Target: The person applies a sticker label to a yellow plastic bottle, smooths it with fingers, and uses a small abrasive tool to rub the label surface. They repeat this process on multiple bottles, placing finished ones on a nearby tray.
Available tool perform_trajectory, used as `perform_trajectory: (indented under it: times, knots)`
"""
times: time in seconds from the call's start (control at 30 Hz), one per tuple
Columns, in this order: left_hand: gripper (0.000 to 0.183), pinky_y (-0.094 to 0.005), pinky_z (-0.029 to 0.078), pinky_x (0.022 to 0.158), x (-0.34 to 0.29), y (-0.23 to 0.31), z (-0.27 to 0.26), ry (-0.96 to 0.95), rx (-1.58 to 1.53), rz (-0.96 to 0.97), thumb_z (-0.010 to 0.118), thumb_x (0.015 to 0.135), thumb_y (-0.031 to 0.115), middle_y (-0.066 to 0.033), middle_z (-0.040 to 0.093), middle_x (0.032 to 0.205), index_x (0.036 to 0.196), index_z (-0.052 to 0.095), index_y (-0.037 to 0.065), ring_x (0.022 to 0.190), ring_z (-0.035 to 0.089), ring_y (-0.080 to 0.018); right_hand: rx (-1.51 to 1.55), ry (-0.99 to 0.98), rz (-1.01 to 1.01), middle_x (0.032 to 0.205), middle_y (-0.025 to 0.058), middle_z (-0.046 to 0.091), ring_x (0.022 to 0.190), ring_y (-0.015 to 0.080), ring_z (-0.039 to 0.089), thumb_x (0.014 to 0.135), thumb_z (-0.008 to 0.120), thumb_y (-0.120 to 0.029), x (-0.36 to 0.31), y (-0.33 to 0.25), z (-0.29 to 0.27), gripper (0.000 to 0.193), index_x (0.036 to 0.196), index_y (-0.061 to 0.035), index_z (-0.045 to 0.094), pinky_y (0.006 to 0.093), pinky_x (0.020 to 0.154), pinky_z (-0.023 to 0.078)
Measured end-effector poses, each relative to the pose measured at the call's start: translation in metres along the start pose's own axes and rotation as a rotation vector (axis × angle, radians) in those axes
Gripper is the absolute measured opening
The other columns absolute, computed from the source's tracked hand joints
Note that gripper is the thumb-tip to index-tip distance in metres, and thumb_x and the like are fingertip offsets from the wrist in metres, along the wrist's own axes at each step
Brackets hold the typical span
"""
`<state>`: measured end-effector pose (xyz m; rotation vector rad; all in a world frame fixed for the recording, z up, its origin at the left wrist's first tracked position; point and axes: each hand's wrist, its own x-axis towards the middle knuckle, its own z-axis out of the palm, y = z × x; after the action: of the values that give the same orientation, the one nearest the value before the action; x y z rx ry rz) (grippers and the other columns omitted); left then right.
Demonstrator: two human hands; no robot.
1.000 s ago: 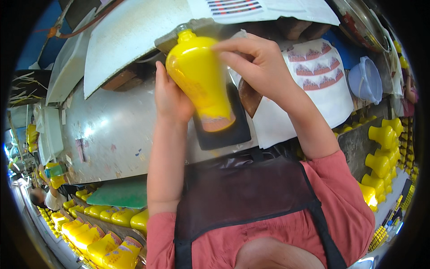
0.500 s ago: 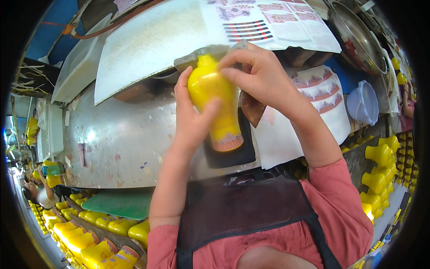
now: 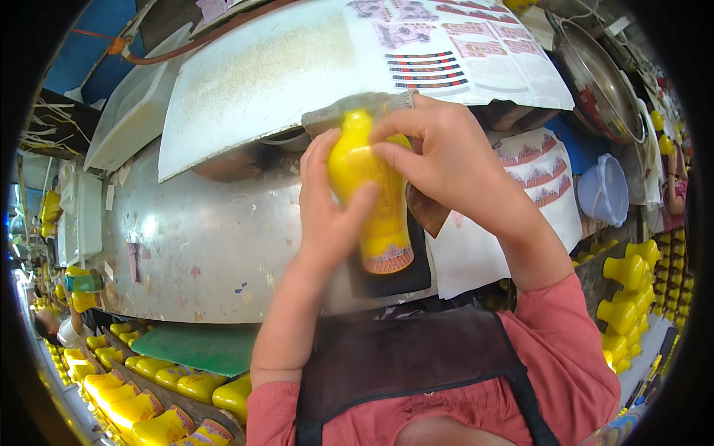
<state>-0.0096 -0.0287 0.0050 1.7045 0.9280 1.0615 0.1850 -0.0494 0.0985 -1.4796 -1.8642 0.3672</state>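
Observation:
A glossy yellow vase [image 3: 383, 223] with a narrow neck leans away from me, its base over a black pad [image 3: 419, 276]. A pink patterned band rings its foot, and a faint pattern shows on its body. My left hand [image 3: 323, 212] wraps around its left side, thumb across the front. At the vase's right shoulder, my right hand [image 3: 446, 141] has its thumb and index finger bent close together. Whatever may be between those fingertips is too small to make out. Behind the neck sits a grey flat piece [image 3: 323, 114]; a brown pointed piece [image 3: 426, 213] lies beside the vase.
Printed decal sheets lie on the white board [image 3: 245, 89] ahead and on white paper [image 3: 476, 256] at right. A blue-white bucket [image 3: 603, 190] and metal pan [image 3: 595, 67] stand right. Yellow vases line both sides; a green board [image 3: 197, 348] lies lower left. Another person [image 3: 71, 331] works far left.
The whole view has shifted slightly, so the table and vase appear lower and further right. Both hands keep nearly the same places on the vase.

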Motion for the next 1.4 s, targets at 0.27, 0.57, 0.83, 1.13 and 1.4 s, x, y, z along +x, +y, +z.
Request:
perform_trajectory:
  times: [0.27, 0.57, 0.83, 1.13, 1.4]
  knots:
    - [0.073, -0.0453, 0.038, 0.114, -0.001, 0.000, 0.001, 0.015, 0.055, 0.039, 0.074, 0.084, 0.022, -0.0200, 0.045, 0.146, 0.148, 0.042, 0.005, 0.136, 0.046, -0.0360, -0.017, 0.027, -0.042, 0.069, 0.0126, 0.064, 0.068, 0.0258, 0.061, 0.082, 0.073, -0.009, -0.002, -0.001, 0.004, 0.013, 0.092, -0.0016, 0.075, 0.0370, 0.060, 0.048]
    - [0.074, -0.0456, 0.038, 0.114, 0.001, 0.000, -0.001, 0.007, 0.101, 0.074, 0.075, 0.083, 0.024, -0.0210, 0.045, 0.145, 0.147, 0.042, 0.005, 0.136, 0.046, -0.0371, 0.003, -0.012, -0.053, 0.071, 0.0093, 0.058, 0.064, 0.0216, 0.057, 0.082, 0.074, -0.010, -0.002, 0.000, 0.003, 0.016, 0.095, -0.0036, 0.069, 0.0354, 0.060, 0.047]
    - [0.077, -0.0457, 0.039, 0.113, 0.000, 0.000, 0.000, 0.025, 0.061, 0.042, 0.075, 0.083, 0.026, -0.0216, 0.046, 0.144, 0.149, 0.040, 0.003, 0.134, 0.048, -0.0372, 0.042, -0.069, -0.030, 0.079, 0.0039, 0.056, 0.060, 0.0107, 0.051, 0.082, 0.076, -0.012, -0.006, 0.004, 0.003, 0.021, 0.100, -0.0044, 0.067, 0.0282, 0.057, 0.043]
    - [0.081, -0.0448, 0.040, 0.112, 0.001, 0.003, 0.001, 0.041, 0.022, 0.025, 0.076, 0.082, 0.025, -0.0213, 0.048, 0.143, 0.149, 0.038, 0.002, 0.132, 0.050, -0.0358, 0.071, 0.046, 0.057, 0.070, 0.0067, 0.057, 0.055, 0.0125, 0.053, 0.083, 0.077, -0.013, -0.007, 0.002, 0.007, 0.017, 0.096, -0.0036, 0.071, 0.0298, 0.055, 0.044]
    - [0.062, -0.0424, 0.039, 0.113, 0.011, 0.010, -0.006, 0.037, -0.013, 0.076, 0.077, 0.082, 0.020, -0.0177, 0.050, 0.143, 0.137, 0.053, 0.004, 0.133, 0.050, -0.0338, -0.044, 0.116, -0.136, 0.071, 0.0076, 0.062, 0.058, 0.0178, 0.058, 0.088, 0.075, -0.012, -0.016, -0.004, 0.011, 0.010, 0.093, -0.0037, 0.072, 0.0317, 0.056, 0.046]
